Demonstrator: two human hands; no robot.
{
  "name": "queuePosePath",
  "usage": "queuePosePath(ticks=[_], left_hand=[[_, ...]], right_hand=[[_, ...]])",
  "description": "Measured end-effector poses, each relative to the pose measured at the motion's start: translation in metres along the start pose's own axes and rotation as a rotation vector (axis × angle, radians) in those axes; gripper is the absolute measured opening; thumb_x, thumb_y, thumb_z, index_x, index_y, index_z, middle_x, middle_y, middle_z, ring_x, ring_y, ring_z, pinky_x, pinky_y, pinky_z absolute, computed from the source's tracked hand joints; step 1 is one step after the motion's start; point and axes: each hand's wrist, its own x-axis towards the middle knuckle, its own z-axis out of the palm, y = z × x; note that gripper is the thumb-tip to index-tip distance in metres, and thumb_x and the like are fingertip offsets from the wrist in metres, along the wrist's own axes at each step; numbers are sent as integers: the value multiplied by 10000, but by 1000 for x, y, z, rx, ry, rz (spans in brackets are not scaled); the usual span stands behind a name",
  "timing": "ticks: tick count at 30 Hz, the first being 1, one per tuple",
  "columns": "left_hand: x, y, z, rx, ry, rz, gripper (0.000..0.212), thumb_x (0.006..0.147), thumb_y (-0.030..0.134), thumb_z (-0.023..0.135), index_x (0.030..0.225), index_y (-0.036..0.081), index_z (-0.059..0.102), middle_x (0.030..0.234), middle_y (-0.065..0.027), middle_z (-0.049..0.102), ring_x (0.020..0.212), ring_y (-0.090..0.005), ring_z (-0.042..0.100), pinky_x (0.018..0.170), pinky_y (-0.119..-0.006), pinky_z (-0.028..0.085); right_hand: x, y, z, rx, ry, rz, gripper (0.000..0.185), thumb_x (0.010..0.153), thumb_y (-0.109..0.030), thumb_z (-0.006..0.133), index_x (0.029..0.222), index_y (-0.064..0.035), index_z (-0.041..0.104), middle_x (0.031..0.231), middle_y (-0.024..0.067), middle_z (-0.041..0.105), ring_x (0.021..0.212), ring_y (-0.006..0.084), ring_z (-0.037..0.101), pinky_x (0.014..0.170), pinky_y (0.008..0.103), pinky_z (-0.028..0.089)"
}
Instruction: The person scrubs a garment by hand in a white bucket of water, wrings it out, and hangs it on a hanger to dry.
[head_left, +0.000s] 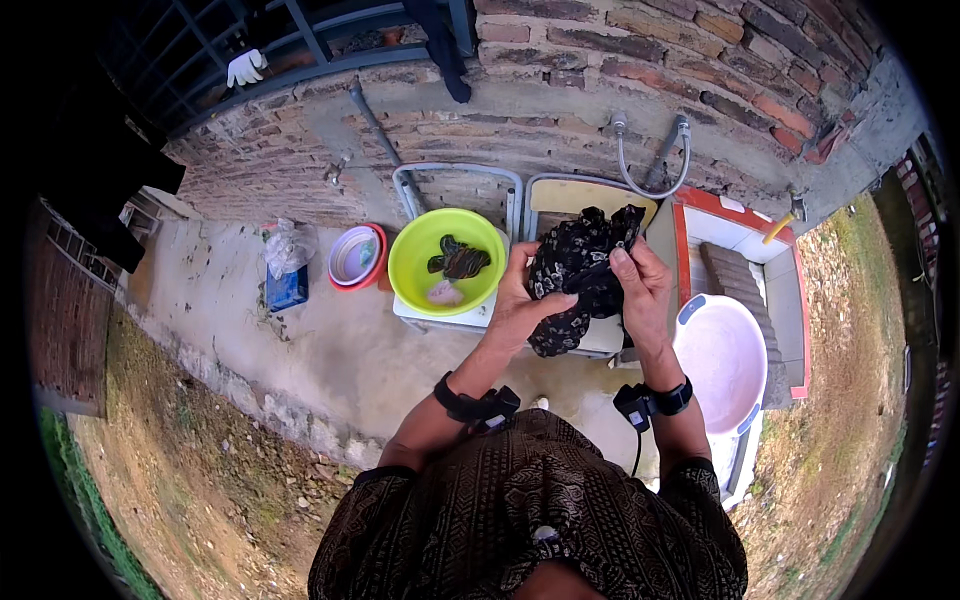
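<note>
Bunched between my hands is a black cloth with a light floral print (577, 262). My left hand (519, 300) grips its left side, thumb lying across the front. With thumb and fingers, my right hand (641, 281) pinches the cloth's upper right part. Behind and below the cloth is a chair with a pale yellow backrest (577, 196). Just left of my left hand, a lime-green basin (405, 259) rests on another chair's white seat. A dark patterned cloth (461, 259) and a small pale pink item (445, 293) lie inside it.
A white basin (724, 367) leans at the tiled sink (806, 322) on the right, beside a ridged washboard slab (739, 285). Nested lilac and red basins (352, 259) and a blue crate (287, 289) stand on the concrete floor. A flexible hose (628, 169) hangs from the brick wall.
</note>
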Motion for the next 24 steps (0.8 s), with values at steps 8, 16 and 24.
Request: queuePosePath(ticks=[8, 16, 24], left_hand=[[-27, 90, -153, -396, 335, 168, 538, 705, -49, 627, 1213, 45, 479, 1092, -95, 613, 992, -217, 608, 915, -363, 486], [-51, 137, -325, -635, 430, 159, 325, 775, 99, 622, 1075, -9, 560, 905, -124, 614, 854, -269, 603, 836, -410, 511], [-63, 113, -396, -96, 568, 23, 375, 766, 21, 639, 1117, 3, 506, 980, -118, 621, 841, -214, 641, 762, -369, 541]], right_hand=[[39, -20, 93, 906, 85, -5, 264, 955, -134, 493, 1207, -73, 539, 1152, 9, 604, 1073, 150, 571, 969, 363, 425], [79, -35, 177, 936, -22, -43, 454, 859, -144, 534, 1288, -4, 479, 1257, 128, 566, 1178, 261, 529, 1033, 416, 387], [98, -71, 292, 914, -148, 37, 414, 839, -33, 532, 1249, 8, 486, 1173, 135, 601, 1089, 257, 584, 974, 400, 450]])
